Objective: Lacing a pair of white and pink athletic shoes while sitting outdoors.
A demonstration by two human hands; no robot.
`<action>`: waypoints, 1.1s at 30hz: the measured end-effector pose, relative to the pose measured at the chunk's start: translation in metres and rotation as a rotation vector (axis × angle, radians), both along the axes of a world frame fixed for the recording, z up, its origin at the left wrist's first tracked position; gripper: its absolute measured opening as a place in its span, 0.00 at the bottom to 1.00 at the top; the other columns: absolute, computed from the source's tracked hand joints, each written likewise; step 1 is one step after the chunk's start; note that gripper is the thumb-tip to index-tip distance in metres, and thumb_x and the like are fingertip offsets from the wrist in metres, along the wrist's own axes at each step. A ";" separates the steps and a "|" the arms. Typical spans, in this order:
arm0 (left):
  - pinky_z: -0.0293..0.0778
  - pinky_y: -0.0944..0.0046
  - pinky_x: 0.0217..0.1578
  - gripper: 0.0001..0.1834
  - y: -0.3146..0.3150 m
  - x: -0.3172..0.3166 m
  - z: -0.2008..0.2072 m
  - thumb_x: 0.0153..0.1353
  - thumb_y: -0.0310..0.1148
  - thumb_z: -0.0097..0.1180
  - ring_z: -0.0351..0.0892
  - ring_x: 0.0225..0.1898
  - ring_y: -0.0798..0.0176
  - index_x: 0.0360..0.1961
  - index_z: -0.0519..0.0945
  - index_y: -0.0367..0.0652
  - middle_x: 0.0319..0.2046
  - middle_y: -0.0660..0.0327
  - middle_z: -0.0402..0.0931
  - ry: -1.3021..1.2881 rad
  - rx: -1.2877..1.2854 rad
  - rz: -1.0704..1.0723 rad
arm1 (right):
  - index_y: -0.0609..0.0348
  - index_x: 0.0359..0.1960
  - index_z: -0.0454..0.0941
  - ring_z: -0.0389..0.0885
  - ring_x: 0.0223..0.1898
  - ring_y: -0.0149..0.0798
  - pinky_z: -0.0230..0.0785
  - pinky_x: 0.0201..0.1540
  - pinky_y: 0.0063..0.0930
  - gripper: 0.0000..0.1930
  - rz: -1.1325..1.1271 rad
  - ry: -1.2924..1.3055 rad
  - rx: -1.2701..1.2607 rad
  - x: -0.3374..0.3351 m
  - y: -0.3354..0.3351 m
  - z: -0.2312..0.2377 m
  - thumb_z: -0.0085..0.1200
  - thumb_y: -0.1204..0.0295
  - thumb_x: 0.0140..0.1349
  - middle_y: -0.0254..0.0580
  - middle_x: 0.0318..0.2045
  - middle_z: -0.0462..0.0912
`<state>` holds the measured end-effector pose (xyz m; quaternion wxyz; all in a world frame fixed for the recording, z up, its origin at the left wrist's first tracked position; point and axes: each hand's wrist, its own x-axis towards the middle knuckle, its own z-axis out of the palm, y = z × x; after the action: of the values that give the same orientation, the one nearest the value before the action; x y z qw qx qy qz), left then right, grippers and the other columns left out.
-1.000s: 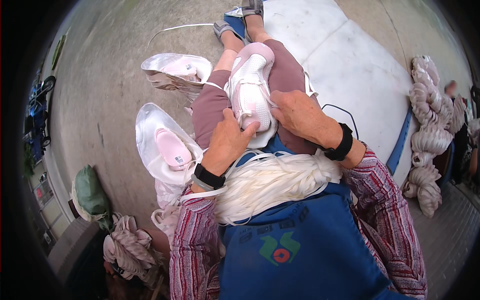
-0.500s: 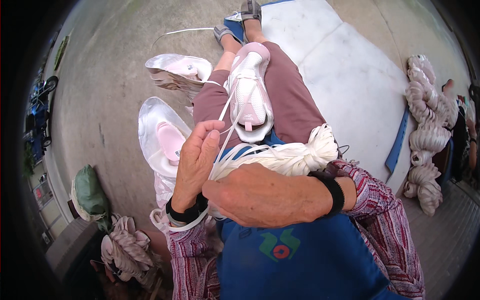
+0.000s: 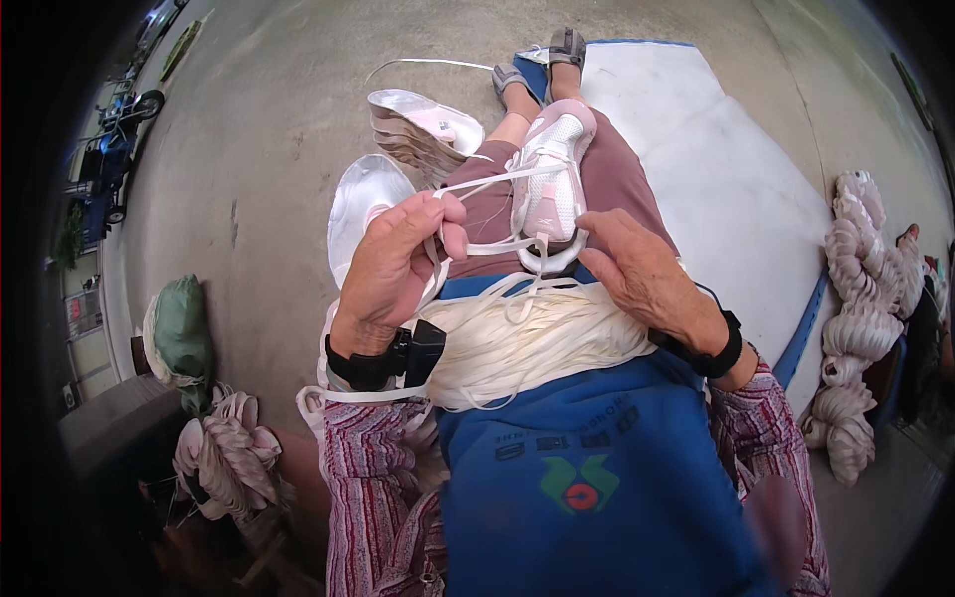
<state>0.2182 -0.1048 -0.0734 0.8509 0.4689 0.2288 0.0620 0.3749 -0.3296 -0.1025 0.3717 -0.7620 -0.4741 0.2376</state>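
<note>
A pink and white shoe upper (image 3: 546, 194) lies on my lap, between the thighs, with thin white lace across it. My left hand (image 3: 393, 259) is closed, pinching a white shoelace (image 3: 487, 248) between thumb and fingers; strands run from it to the upper. At the upper's near right rim, my right hand (image 3: 647, 274) has its fingertips and thumb on either side of the edge and appears to grip it. A thick bundle of cream laces (image 3: 537, 333) rests across my lap, over the blue apron (image 3: 587, 448).
Stacked shoe uppers (image 3: 423, 129) sit left of my legs, with another white upper (image 3: 363, 204) nearer. A white sheet (image 3: 731, 189) covers the floor on the right, beside bundled uppers (image 3: 856, 298). A green sack (image 3: 182, 333) and more bundled pieces (image 3: 231, 453) stand at the left.
My hands have moved apart: the right hand has gone from beside the left wrist forward to the upper's rim. The lace now stretches from the left hand across the upper. The view has shifted.
</note>
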 end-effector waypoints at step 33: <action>0.63 0.73 0.13 0.16 0.005 -0.052 0.065 0.73 0.35 0.39 0.62 0.09 0.73 0.41 0.72 0.30 0.12 0.62 0.68 -0.285 0.337 0.123 | 0.69 0.41 0.77 0.76 0.30 0.31 0.71 0.37 0.24 0.12 0.195 0.490 -0.144 -0.002 0.024 0.032 0.44 0.72 0.68 0.41 0.28 0.79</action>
<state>0.1661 -0.0994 -0.0083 0.7790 0.5759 0.1207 0.2167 0.3729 -0.3060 -0.0707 0.3957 -0.6569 -0.4230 0.4827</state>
